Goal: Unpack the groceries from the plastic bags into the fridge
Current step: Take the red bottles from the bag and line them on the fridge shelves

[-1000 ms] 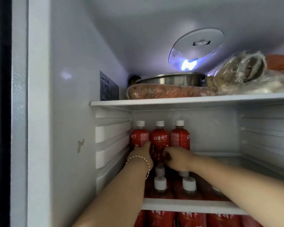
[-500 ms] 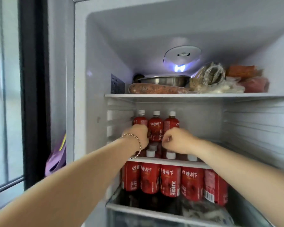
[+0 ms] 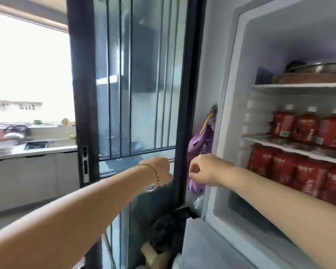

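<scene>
The open fridge (image 3: 231, 105) stands at the right. Red juice bottles (image 3: 306, 127) with white caps stand in a row on its middle shelf (image 3: 291, 149), and more red bottles (image 3: 299, 171) fill the shelf below. My left hand (image 3: 159, 170), with a bracelet at the wrist, hangs in the air left of the fridge with loosely curled fingers and holds nothing. My right hand (image 3: 204, 168) is beside it, outside the fridge, fingers curled, empty. No plastic bag of groceries is in view.
A metal pan (image 3: 318, 67) and a wrapped food pack (image 3: 306, 78) lie on the top shelf. A purple bag (image 3: 201, 144) hangs beside the fridge. A dark-framed glass door (image 3: 136, 94) stands at centre, a kitchen counter with a sink (image 3: 35, 148) at left. Dark items (image 3: 163, 230) sit low down.
Both hands have come out of the fridge and away from the bottles. The view has swung left, so the fridge is now at the right.
</scene>
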Demonstrator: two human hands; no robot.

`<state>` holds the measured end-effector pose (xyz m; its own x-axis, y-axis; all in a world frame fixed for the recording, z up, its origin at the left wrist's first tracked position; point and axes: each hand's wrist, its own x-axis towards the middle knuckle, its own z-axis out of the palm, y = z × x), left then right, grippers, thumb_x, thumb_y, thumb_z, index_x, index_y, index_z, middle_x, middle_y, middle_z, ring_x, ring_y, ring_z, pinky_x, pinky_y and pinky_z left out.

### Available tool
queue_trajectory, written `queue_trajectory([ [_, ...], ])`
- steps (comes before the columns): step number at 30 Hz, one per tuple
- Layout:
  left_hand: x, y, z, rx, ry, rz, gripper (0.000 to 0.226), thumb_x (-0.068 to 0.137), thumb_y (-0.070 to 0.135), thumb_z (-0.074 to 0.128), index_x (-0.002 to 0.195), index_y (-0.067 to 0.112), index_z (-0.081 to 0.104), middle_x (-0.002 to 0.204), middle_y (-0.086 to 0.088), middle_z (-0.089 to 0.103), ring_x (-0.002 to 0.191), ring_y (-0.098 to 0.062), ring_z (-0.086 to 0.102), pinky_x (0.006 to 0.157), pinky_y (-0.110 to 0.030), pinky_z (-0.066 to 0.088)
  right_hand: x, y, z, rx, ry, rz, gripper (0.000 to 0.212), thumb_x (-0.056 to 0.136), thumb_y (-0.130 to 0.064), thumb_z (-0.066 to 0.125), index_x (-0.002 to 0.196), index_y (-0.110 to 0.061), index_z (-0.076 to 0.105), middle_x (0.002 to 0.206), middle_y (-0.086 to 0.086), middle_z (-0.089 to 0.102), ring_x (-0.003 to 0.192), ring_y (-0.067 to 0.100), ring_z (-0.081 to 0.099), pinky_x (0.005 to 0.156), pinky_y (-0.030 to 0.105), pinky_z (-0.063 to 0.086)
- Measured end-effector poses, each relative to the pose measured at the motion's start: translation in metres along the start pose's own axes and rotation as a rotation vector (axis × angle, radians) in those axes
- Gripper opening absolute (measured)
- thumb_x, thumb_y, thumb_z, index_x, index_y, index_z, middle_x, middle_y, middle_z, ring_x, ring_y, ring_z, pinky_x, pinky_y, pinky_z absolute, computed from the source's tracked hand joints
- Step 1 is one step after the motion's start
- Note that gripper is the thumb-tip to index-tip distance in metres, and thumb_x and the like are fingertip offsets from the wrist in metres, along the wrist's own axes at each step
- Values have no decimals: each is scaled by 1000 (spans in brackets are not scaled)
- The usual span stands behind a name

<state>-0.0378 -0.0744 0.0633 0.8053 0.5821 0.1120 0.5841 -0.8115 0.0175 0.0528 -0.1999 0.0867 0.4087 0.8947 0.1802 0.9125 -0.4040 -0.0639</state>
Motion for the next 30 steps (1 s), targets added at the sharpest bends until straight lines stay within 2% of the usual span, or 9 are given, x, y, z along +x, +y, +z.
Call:
queue_trajectory([
  [2,-54,-53,14,36,-53,-129,32,94,23,41,110,5,62,110,-9,63,106,-28,60,87,-38,51,-1,-66,18,-3,-65,-154,15,88,-29,52,91,-21,63,102,0,67,92,22,62,74,27,47],
  [4,-108,-105,28,52,-95,-278,31,94,25,44,114,7,61,117,-7,62,109,-27,59,86,-36,49,-9,-133,38,24,-105,-316,19,90,-29,51,97,-18,64,103,2,66,96,23,62,76,30,48],
  [6,-162,-153,39,69,-96,-419,31,94,29,44,113,12,61,116,-6,62,107,-25,60,80,-33,47,-23,-197,53,61,-116,-454,20,91,-29,51,101,-18,65,105,1,66,97,22,61,74,29,45],
  [10,-281,-224,41,56,-67,-667,28,90,30,46,108,15,63,114,-5,65,105,-24,61,79,-29,46,-53,-318,80,115,-132,-676,20,90,-28,52,102,-21,66,110,1,65,99,22,61,77,27,46],
  [13,-377,-270,37,22,-26,-846,25,89,28,47,103,17,64,112,-5,66,103,-25,61,73,-26,42,-88,-411,94,140,-133,-807,23,88,-27,50,102,-23,67,109,1,66,100,23,62,82,28,50],
  [18,-591,-349,38,-14,-7,-1191,28,90,28,45,108,15,62,116,-5,63,107,-27,59,80,-30,45,-194,-603,112,191,-134,-1081,24,87,-23,44,95,-17,66,105,4,66,97,26,62,74,25,43],
  [24,-826,-385,42,-165,-15,-1573,27,89,23,45,105,9,61,112,-10,64,103,-31,60,82,-33,46,-339,-783,132,156,-199,-1411,26,93,-18,42,105,-10,64,112,8,64,103,31,60,83,33,49],
  [27,-930,-383,47,-197,-1,-1764,28,89,26,45,106,11,62,113,-9,63,104,-32,60,87,-35,47,-417,-854,138,145,-315,-1561,23,93,-21,45,103,-13,64,109,8,64,101,29,60,80,32,46],
  [30,-1012,-376,53,-207,12,-1913,29,89,25,44,108,12,61,113,-8,63,104,-29,60,83,-33,46,-488,-915,149,112,-355,-1705,25,93,-25,45,102,-14,65,105,6,65,99,29,61,77,32,46],
])
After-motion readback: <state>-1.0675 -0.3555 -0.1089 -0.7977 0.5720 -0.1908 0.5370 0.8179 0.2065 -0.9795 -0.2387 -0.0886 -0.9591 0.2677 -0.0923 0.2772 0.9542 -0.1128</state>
